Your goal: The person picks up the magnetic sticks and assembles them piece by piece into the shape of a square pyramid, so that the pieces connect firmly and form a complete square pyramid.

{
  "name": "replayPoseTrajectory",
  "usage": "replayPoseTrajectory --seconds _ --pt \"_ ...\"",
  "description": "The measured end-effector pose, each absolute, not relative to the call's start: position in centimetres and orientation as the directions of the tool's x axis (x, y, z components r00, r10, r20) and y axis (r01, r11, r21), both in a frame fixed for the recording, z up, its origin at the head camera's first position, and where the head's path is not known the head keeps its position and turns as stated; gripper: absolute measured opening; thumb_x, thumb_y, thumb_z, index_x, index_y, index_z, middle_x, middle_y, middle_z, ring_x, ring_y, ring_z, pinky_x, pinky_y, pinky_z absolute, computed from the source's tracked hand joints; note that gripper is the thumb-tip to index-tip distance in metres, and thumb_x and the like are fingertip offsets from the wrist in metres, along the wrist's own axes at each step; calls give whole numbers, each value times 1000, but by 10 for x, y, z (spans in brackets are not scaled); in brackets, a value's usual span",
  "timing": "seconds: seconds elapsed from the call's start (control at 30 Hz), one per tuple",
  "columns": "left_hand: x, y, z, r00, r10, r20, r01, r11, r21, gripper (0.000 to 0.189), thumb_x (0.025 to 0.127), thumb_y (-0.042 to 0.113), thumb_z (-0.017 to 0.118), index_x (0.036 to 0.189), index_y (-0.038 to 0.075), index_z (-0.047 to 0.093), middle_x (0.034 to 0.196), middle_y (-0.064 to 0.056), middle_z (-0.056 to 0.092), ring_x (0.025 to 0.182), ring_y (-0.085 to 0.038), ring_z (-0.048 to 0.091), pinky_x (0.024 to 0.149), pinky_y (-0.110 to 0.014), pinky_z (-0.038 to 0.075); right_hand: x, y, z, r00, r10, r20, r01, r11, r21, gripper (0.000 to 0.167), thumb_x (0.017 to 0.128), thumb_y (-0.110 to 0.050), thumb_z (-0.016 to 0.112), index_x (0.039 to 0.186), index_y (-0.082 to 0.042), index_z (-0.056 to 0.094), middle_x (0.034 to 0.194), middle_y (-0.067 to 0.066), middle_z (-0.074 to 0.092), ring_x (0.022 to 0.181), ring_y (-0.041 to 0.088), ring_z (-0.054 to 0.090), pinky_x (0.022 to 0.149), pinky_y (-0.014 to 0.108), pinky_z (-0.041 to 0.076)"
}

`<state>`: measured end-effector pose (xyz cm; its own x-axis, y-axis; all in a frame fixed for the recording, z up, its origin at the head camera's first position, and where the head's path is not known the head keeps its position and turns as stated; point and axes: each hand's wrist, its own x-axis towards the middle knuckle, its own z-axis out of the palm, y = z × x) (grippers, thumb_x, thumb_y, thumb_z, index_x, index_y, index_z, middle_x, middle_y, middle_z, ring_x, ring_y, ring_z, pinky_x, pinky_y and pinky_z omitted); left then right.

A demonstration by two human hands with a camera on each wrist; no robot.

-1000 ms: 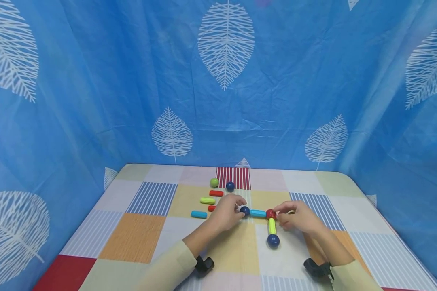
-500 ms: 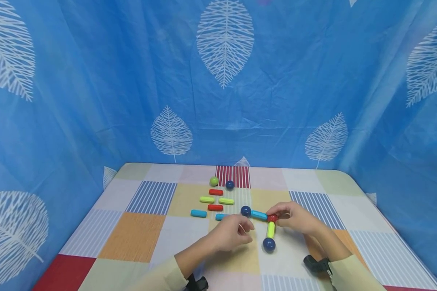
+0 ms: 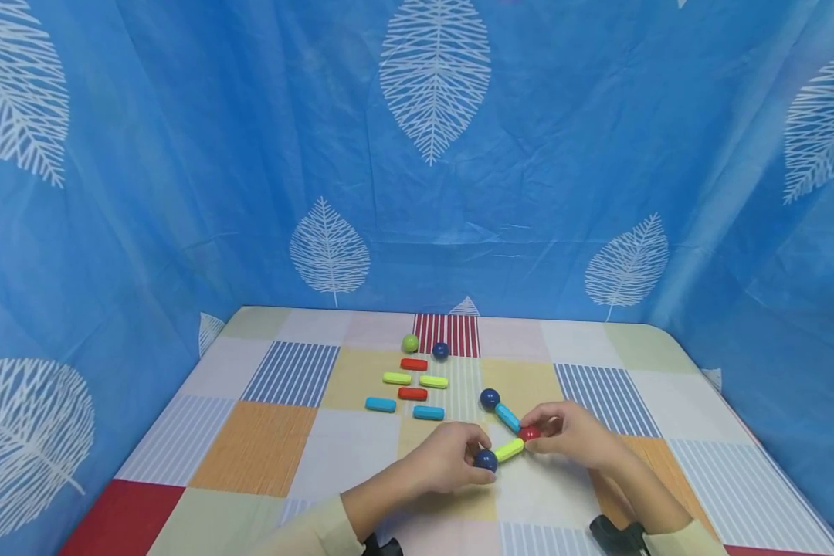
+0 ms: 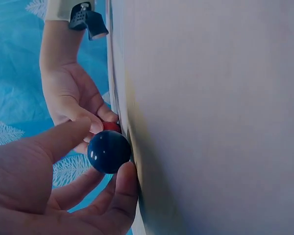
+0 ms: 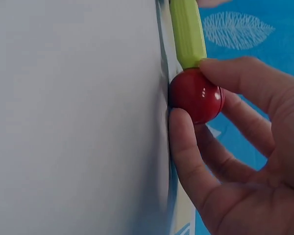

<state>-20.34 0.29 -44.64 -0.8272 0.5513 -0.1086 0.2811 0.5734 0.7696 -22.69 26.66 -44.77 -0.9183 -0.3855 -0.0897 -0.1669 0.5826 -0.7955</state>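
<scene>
My left hand (image 3: 450,457) grips a dark blue ball (image 3: 486,461) between thumb and fingers; the left wrist view shows that glossy ball (image 4: 109,152) close up. A yellow-green rod (image 3: 510,450) joins it to a red ball (image 3: 529,435). Around the red ball (image 5: 196,95) my right hand (image 3: 575,436) curls its thumb and fingers. From the red ball a light blue rod (image 3: 507,418) runs up and left to a second dark blue ball (image 3: 489,399). Together the pieces form a sideways V lying on the table.
Left of the V lie loose red (image 3: 413,394), yellow-green (image 3: 397,378) and light blue rods (image 3: 381,404). Behind them sit a green ball (image 3: 410,343) and another dark blue ball (image 3: 441,351). A blue leaf-print curtain (image 3: 528,193) surrounds the patchwork-covered table (image 3: 250,479).
My left hand has left the far blue ball and taken the near one. The joined pieces have turned from an L into a V, the near ball swinging left.
</scene>
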Motion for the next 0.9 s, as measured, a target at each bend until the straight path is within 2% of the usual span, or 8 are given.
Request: replayPoseTrajectory --seconds 0.27,0.5,0.9 --pt "-208 -2 -444 -829 558 -42 382 618 687 23 84 16 85 103 12 75 89 7 68 76 -1 55 71 -17 47 -215 261 -447 -912 -389 -128 -122 556 -822 30 82 -14 83 110 -7 75 110 11 73 87 21 66 67 27 53" --pt "-210 -11 -440 -844 529 -84 324 629 706 19 85 12 84 102 14 76 90 7 69 78 -2 57 73 -19 49 -206 257 -445 -911 -381 -159 -98 573 -814 32 81 -22 86 110 -11 77 110 7 76 89 19 66 71 27 55" --pt "-212 -18 -439 -844 525 -109 294 623 725 22 82 10 86 101 15 76 97 6 71 79 -5 58 73 -21 51 -200 250 -444 -925 -352 -145 -104 600 -793 33 77 -25 90 106 -14 79 107 4 76 89 18 67 70 26 56"
